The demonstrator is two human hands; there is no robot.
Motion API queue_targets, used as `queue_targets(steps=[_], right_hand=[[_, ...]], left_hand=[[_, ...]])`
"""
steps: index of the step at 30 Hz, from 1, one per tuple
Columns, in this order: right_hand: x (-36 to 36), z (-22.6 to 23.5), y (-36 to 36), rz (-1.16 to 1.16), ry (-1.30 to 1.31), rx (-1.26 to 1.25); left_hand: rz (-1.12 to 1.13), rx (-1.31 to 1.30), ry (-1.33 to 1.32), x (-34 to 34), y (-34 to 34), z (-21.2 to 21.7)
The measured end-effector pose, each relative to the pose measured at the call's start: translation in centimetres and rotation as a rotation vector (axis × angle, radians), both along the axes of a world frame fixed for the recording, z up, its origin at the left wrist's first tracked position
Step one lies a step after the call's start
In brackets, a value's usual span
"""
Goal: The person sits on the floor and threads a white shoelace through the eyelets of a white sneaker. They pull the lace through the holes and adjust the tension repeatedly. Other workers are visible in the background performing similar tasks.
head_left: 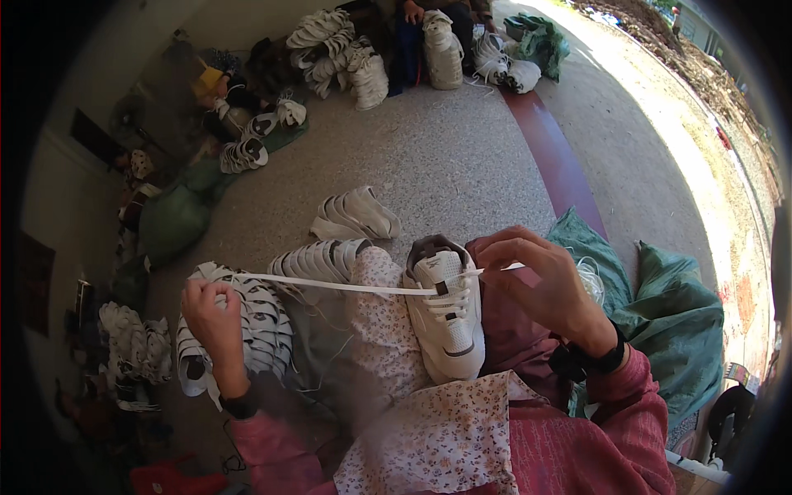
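White shoe (437,326) on your lap (381,334), toe toward you, long axis pointing away; lace (355,287) taut crosswise, fingers of left hand (211,318) pinching it well left, right hand (544,285) (nearer) pinching just beside shoe.

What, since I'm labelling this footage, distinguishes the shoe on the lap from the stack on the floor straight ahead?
The shoe is single; the stack is several pieces nested together. The shoe rests on the lap, toe toward the person; the stack lies on the floor. Both are whitish.
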State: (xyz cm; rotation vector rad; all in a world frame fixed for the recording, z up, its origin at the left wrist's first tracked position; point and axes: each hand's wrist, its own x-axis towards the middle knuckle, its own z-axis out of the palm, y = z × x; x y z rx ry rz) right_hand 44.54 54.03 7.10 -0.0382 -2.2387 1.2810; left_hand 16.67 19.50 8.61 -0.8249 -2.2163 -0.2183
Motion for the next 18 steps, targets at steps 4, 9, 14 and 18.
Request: queue_targets(steps=[4,9,14,18], right_hand=[[1.2,-1.8,1.7,-0.058,-0.286,0.182],[2.1,-9.3,2.8,-0.012,-0.546,0.605],[0.6,-6.8,0.6,-0.041,-0.341,0.449],[-1.3,-7.3,-1.2,0.022,-0.324,0.482]], left_hand=[[0.236,-0.043,-0.131,-0.6,-8.0,-3.0],[-0.044,0.114,-0.622,3.2,-3.0,-6.9],[-0.585,0.157,-0.849,8.8,7.6,-7.3],[-0.790,0.203,-0.836,12.1,12.7,-8.2]])
